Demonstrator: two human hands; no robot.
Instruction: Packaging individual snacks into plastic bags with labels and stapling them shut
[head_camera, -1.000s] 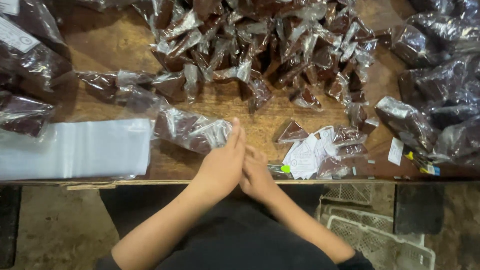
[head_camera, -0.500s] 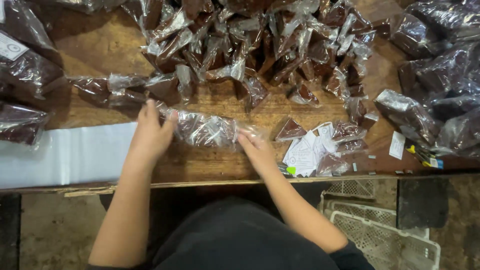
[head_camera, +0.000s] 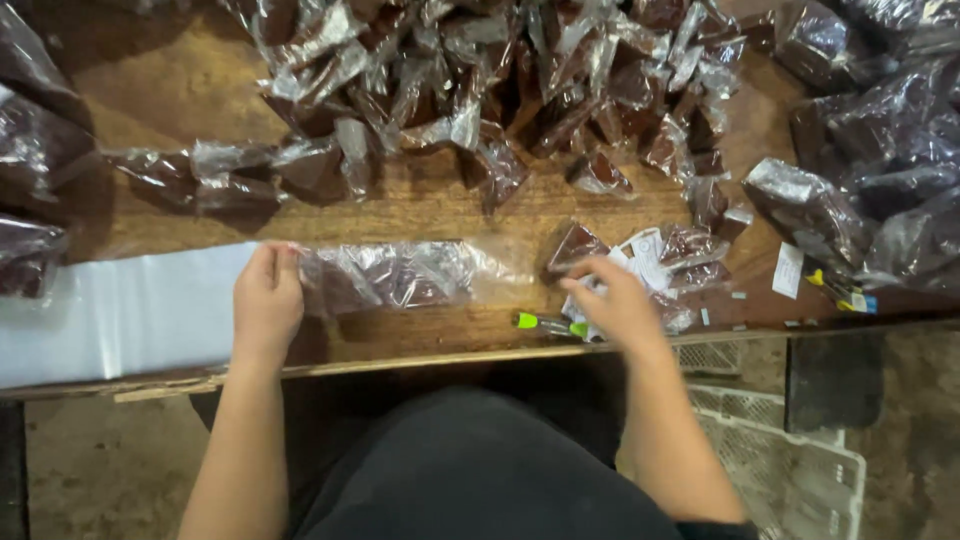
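While the left hand (head_camera: 267, 300) gripped the left end of a clear filled bag (head_camera: 400, 275) lying near the wooden tabletop's (head_camera: 420, 205) near edge, the right hand (head_camera: 615, 300) rested with loosely spread fingers on paper labels (head_camera: 640, 255), holding nothing visible.

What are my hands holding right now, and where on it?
The left hand holds the filled clear bag by its left end. The right hand rests on small packets; any grip is unclear.
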